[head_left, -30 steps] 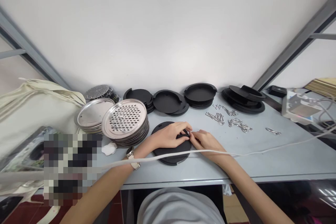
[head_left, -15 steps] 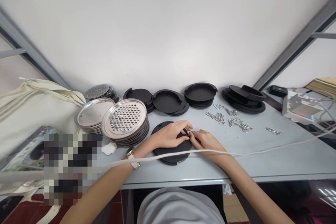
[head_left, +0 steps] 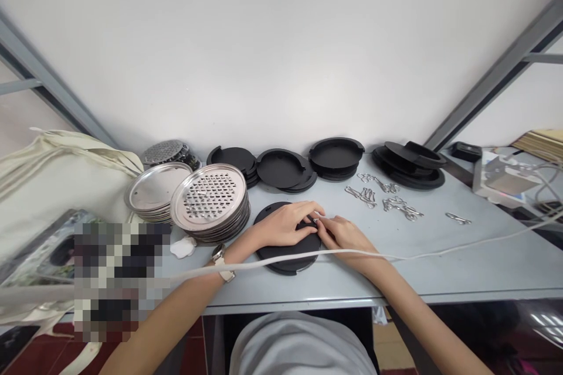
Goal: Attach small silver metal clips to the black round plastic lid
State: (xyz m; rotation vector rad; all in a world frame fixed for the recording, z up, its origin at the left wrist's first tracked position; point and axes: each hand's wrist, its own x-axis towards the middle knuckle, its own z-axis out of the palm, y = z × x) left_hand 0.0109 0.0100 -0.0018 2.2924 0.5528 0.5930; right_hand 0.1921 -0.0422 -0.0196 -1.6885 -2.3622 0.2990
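Head view: matte black round disc (head_left: 285, 265) lies flat near the middle of the front edge of the grey tabletop (head_left: 461, 272). Left hand (head_left: 287, 225) rests across it, thumb and forefinger spread apart. Right hand (head_left: 347, 236), at the disc's right rim, has thumb and forefinger pinching a small silvery metal piece (head_left: 315, 221); exact contact partly hidden. Stack of round, perforated silver metal plates (head_left: 211, 199) stands left of the disc; looped silver wire clips (head_left: 401, 207) lie toward the right rear corner.
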